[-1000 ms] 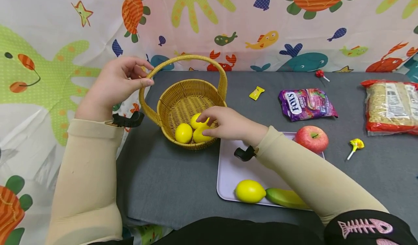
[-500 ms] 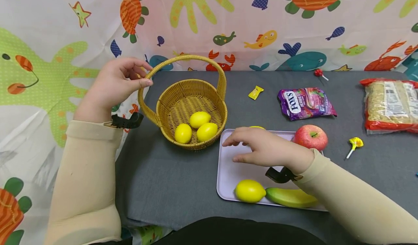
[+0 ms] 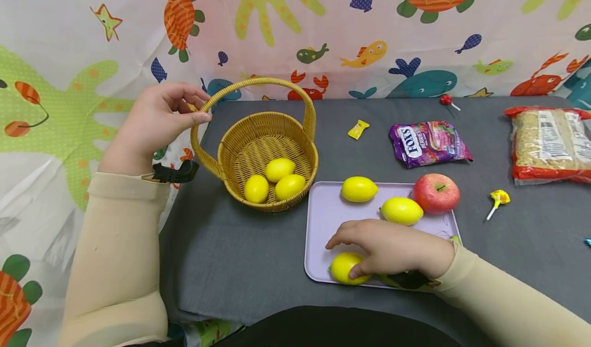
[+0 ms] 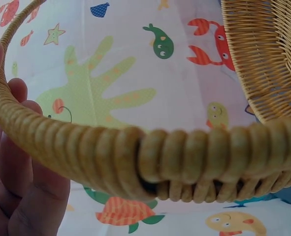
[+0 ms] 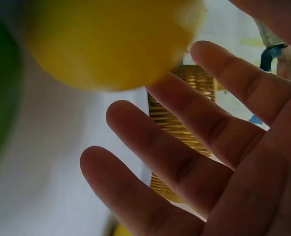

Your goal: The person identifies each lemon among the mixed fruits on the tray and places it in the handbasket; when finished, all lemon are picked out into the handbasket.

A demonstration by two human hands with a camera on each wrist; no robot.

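Note:
My left hand (image 3: 157, 118) pinches the side of the arched handle (image 3: 199, 126) of a woven basket (image 3: 268, 126). Three lemons (image 3: 279, 170) lie at the bottom of it. Over the lilac tray (image 3: 318, 218), my right hand (image 3: 392, 244) is at the front lemon (image 3: 343, 267), its thumb overlapping the fruit in the head view. In the right wrist view the fingers are spread and fairly straight beside that lemon (image 5: 111, 44); contact is unclear. A green banana (image 5: 0, 93) shows there too, mostly hidden in the head view. Two more lemons (image 3: 359, 189) and an apple (image 3: 436, 193) are on the tray.
Behind the tray lie a purple candy bag (image 3: 429, 143), a small yellow candy (image 3: 358, 129) and a red lollipop (image 3: 447, 100). To the right are a yellow lollipop (image 3: 498, 199) and a red-edged packet (image 3: 549, 144). A patterned curtain (image 3: 286, 23) hangs behind the grey table (image 3: 231, 265).
My right hand has come away from the basket's lemons, back over the tray and down to the front lemon. The left hand keeps its hold on the handle.

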